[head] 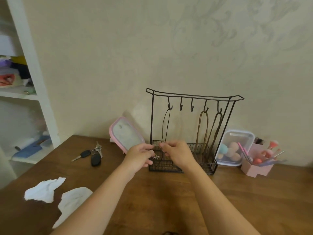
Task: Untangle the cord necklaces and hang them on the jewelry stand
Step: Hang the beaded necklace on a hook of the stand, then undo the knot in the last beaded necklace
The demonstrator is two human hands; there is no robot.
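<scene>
Head view: both hands meet in front of the stand [194, 97], left hand [141, 154] and right hand [177, 154] each pinched on the dark cord [165, 126] that hangs from the leftmost hook, apparently steadying its bow pendant [156, 157] over the basket [210, 164]. Two brown cords [210, 129] hang on the right hooks; the two middle hooks are free, and bare table [169, 197] lies in front.
</scene>
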